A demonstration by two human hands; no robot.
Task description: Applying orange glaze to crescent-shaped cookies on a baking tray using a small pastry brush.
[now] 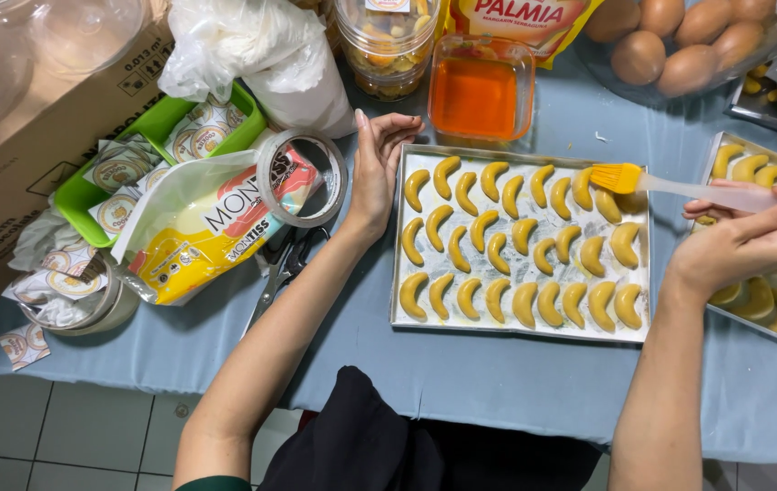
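A pastry brush (pixel 671 185) is pinched in the right hand (pixel 745 238), its orange bristles laid on a top-row crescent cookie (pixel 609 205). The baking tray (pixel 520 155) is steadied at its left edge by the open, empty left hand (pixel 378 166); an orange tub (pixel 481 86) is seen just behind on the table (pixel 516 382).

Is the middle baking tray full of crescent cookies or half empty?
Full: the baking tray holds three packed rows of crescent cookies from edge to edge.
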